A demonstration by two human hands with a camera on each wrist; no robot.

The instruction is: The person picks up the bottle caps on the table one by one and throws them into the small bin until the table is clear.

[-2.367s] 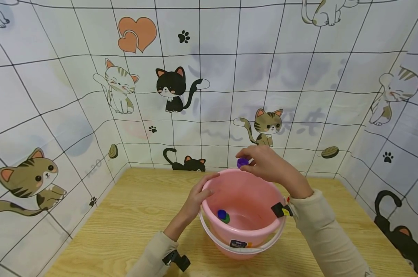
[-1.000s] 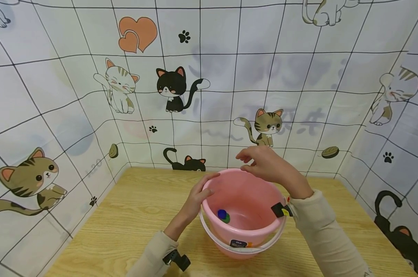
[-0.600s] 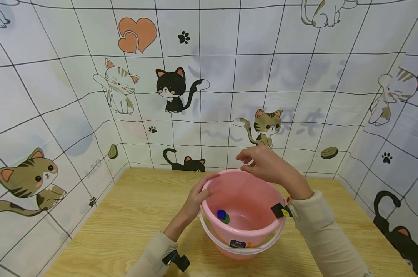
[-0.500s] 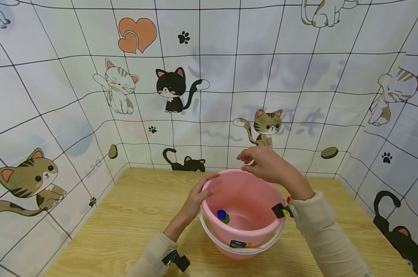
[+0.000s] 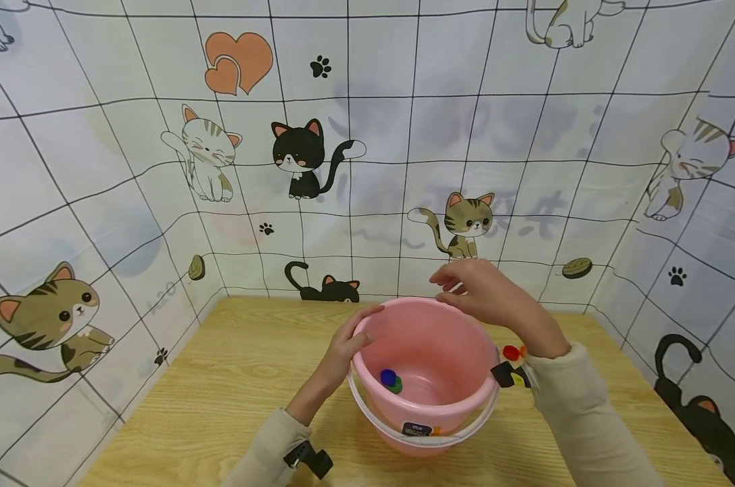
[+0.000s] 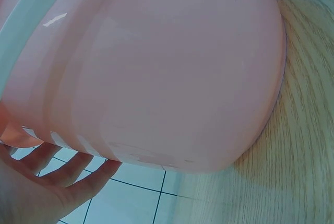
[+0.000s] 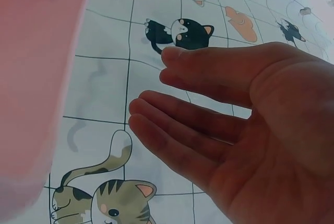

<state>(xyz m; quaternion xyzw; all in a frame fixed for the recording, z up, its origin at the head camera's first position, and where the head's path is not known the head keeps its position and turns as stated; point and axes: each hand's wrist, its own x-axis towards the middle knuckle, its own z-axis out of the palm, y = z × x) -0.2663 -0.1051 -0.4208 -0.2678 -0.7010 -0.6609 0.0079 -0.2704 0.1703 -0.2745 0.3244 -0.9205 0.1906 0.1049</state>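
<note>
A pink bucket (image 5: pixel 424 409) stands on the table, its white handle (image 5: pixel 424 441) hanging down at the front. My left hand (image 5: pixel 343 346) grips the bucket's left rim, thumb inside and fingers against the outer wall; in the left wrist view those fingers (image 6: pixel 86 182) spread along the pink side. Inside, a small blue cap (image 5: pixel 388 377) rests against a green one (image 5: pixel 395 387). Over the far right rim is my right hand (image 5: pixel 483 292), fingers loosely bent. The right wrist view shows the right palm (image 7: pixel 282 145) holding nothing, beside the bucket wall.
Just right of the bucket, a red cap (image 5: pixel 511 352) shows beside the right cuff, with a bit of orange partly hidden there. The wooden table (image 5: pixel 251 365) runs back to cloth walls (image 5: pixel 379 122) printed with cats. Both wrists carry small black cameras.
The purple cap my right hand pinched in the oldest frame is gone from its fingers and out of sight. That hand has since shifted slightly right, uncovering the red cap. My left hand stays put.
</note>
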